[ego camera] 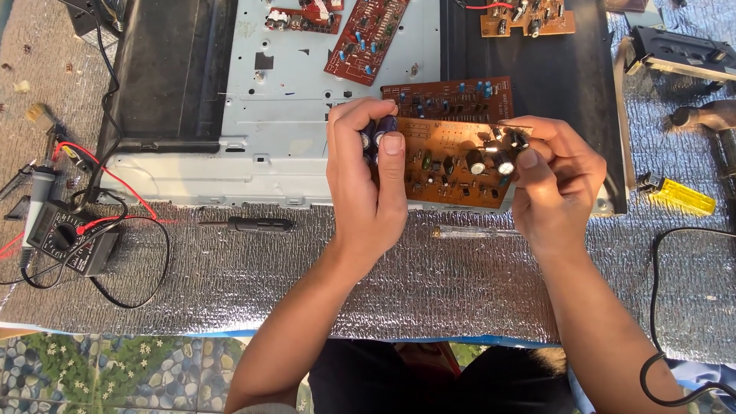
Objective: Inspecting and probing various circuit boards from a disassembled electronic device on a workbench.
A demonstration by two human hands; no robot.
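- The silver foil mat (429, 291) covers the work surface below both wrists; beyond the fingertips lies a grey metal chassis (307, 84) with a red circuit board (366, 38) resting on it.
- The orange circuit board (448, 165) is held up between the two hands, above the near edge of the chassis. Its long axis runs left to right, from one set of fingers to the other, slightly tilted, and its component side faces up toward the camera. A second brown board (452, 98) sits just beyond it, past the fingertips.
- The left hand (368, 184) grips the board's left end: thumb pressed flat on top, the other fingers curled over the far edge, closing on the dark blue capacitors (376, 134) there.
- The right hand (556, 184) takes the right end, thumb and forefinger pinching close together around the small black-and-silver capacitors (498, 157).
- By my judgement the board is light and stiff, a thin rigid sheet that would not sag; it is fragile where parts stand on thin legs, and solder points underneath may be sharp. The bare edges look the safest hold, not the upright components.
- A black screwdriver (249, 224) lies left of the left wrist; a clear-handled one (468, 231) lies between the wrists.
- A multimeter (65, 238) with red and black leads sits well left of the left hand.
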